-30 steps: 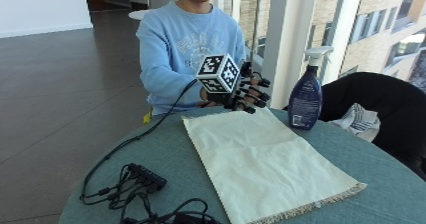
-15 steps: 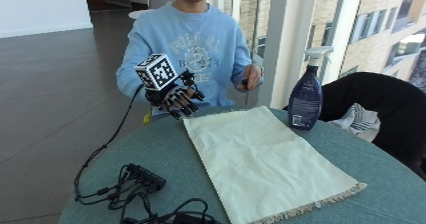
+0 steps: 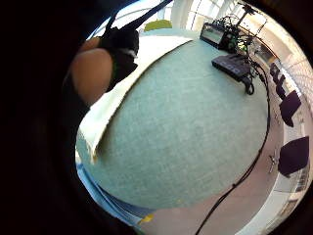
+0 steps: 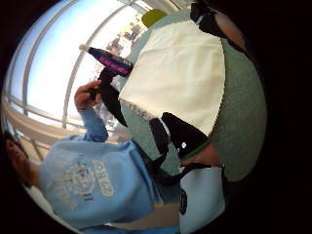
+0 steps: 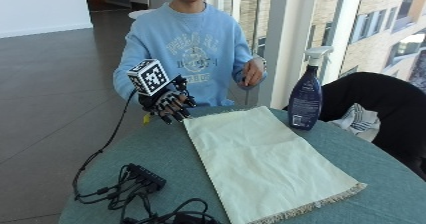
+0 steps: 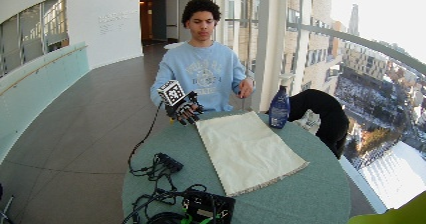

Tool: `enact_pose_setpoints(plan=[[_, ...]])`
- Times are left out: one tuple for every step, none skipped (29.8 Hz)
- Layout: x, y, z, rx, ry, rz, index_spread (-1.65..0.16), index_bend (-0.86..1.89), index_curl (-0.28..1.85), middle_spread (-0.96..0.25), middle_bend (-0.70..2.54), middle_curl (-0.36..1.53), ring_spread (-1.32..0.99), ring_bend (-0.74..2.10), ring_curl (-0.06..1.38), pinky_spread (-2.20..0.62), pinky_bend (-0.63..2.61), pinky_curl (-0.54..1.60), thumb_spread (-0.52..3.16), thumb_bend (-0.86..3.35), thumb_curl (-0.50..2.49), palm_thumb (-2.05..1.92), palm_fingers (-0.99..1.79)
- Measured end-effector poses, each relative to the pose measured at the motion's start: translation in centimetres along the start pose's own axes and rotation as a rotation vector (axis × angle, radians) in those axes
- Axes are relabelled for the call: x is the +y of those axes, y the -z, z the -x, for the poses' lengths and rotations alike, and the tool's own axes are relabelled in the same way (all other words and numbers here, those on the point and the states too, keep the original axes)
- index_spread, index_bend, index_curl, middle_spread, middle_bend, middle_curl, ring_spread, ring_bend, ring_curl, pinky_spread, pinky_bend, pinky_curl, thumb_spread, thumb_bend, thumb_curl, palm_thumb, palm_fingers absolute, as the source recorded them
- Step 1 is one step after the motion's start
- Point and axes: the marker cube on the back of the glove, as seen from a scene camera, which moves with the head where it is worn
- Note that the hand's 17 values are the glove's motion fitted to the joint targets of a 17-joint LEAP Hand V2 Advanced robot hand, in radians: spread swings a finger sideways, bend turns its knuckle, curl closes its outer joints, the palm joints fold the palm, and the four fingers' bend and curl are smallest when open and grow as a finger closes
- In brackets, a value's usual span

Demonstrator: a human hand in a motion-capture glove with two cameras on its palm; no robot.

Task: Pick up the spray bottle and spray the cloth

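Well apart from the gloved right hand point(image 5: 168, 103), the spray bottle point(image 5: 306, 98) stood upright on the round green table point(image 5: 166, 154), at the far edge by the window side. It was dark blue with a white trigger head and sat just beside the far corner of the cloth point(image 5: 263, 159) — whether it touched the fabric could not be told. The hand was held above the table's near-person edge, off the cloth's other far corner, with its fingers point(image 5: 174, 109) loosely bent and pointing downward, gripping nothing. The whole width of the cloth lay between hand and bottle.

The cloth was cream-coloured, spread flat and slightly skewed across the table, its fringed end point(image 5: 313, 206) toward the outside camera. The thumb-side palm view showed the cloth point(image 4: 178, 73) and the bottle point(image 4: 111, 61) beyond it; the little-finger-side view showed the cloth's long edge point(image 3: 117, 98) and a broad stretch of bare green tabletop point(image 3: 186, 132).

On the hand's side of the cloth the tabletop ran open down to a black cable bundle with a power strip point(image 5: 143, 181) — near the camera-side rim. A black box with wires point(image 6: 208, 206) sat at that rim in the wide view. Behind the bottle a dark chair point(image 5: 379, 104) with a folded white cloth point(image 5: 359, 124) on it stood close to the table. The person's bare hand point(image 5: 251, 76) was raised at chest height.
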Motion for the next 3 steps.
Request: enact_pose_setpoints(plan=[[-0.01, 0.0, 0.0, 0.002, 0.004, 0.002, -0.38, 0.13, 0.25, -0.08, 0.21, 0.41, 0.01, 0.33, 0.33, 0.23, 0.29, 0.35, 1.05, -0.02, 0.35, 0.59, 0.66], [0.0, 0.01, 0.01, 0.003, 0.007, 0.004, -0.38, 0.14, 0.25, -0.08, 0.21, 0.41, 0.01, 0.32, 0.33, 0.23, 0.29, 0.35, 1.05, -0.02, 0.35, 0.59, 0.66], [0.0, 0.01, 0.01, 0.004, 0.008, 0.004, -0.38, 0.14, 0.25, -0.08, 0.21, 0.41, 0.01, 0.32, 0.33, 0.23, 0.29, 0.35, 1.05, -0.02, 0.35, 0.59, 0.66]])
